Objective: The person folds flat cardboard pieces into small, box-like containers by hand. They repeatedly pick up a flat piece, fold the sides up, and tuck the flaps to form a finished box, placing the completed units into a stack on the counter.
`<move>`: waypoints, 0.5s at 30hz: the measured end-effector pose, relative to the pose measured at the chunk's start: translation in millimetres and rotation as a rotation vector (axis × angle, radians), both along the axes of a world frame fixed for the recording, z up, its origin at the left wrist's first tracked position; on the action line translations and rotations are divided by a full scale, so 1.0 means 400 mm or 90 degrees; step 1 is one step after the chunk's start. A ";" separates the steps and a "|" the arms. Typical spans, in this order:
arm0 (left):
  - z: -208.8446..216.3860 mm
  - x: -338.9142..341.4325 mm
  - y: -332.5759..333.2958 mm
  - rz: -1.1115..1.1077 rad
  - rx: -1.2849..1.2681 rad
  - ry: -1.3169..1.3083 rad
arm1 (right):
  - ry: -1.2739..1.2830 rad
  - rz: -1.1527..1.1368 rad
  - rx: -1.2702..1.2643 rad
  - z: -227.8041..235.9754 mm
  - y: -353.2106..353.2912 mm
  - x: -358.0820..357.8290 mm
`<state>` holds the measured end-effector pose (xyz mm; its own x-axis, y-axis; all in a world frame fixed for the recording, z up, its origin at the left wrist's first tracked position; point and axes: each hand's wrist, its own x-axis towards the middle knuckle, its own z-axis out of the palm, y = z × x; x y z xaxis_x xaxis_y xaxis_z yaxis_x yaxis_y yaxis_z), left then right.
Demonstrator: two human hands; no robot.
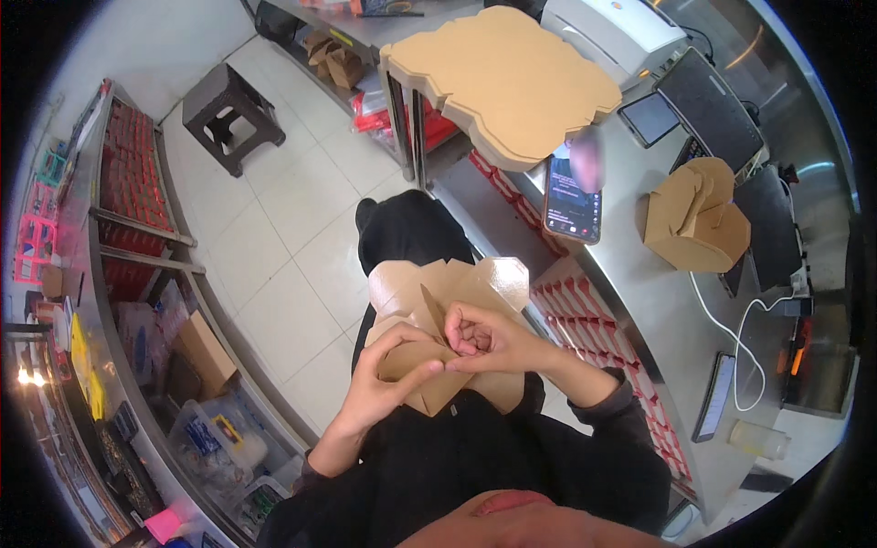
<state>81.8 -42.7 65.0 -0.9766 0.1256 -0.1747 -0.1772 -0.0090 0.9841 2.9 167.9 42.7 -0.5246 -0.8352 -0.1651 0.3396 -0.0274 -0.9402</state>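
Note:
A brown cardboard takeaway box, partly folded with a shiny inner face, rests over my lap. My left hand grips its left side, thumb along a raised panel and fingers behind it. My right hand has its fingers curled at the box's middle, pinching the board where the panels meet. Both thumbs come close together there, and the exact fold between them is hidden. On the steel counter to my right stands a folded takeaway box. A thick stack of flat box blanks lies farther back.
A lit phone lies against the stack. Behind it are a dark tablet and a white printer. A white cable, another phone and a glass occupy the right counter. A black stool stands on the tiles; shelves line the left.

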 end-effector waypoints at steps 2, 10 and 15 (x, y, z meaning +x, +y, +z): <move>0.008 -0.004 0.018 0.018 -0.123 0.124 | 0.164 -0.022 0.084 0.022 0.003 0.016; 0.050 -0.048 -0.006 -0.020 -0.327 0.441 | 0.625 -0.714 0.323 0.160 0.145 -0.060; 0.038 -0.082 -0.032 -0.125 -0.337 0.550 | 0.756 -0.728 0.627 0.103 0.161 -0.100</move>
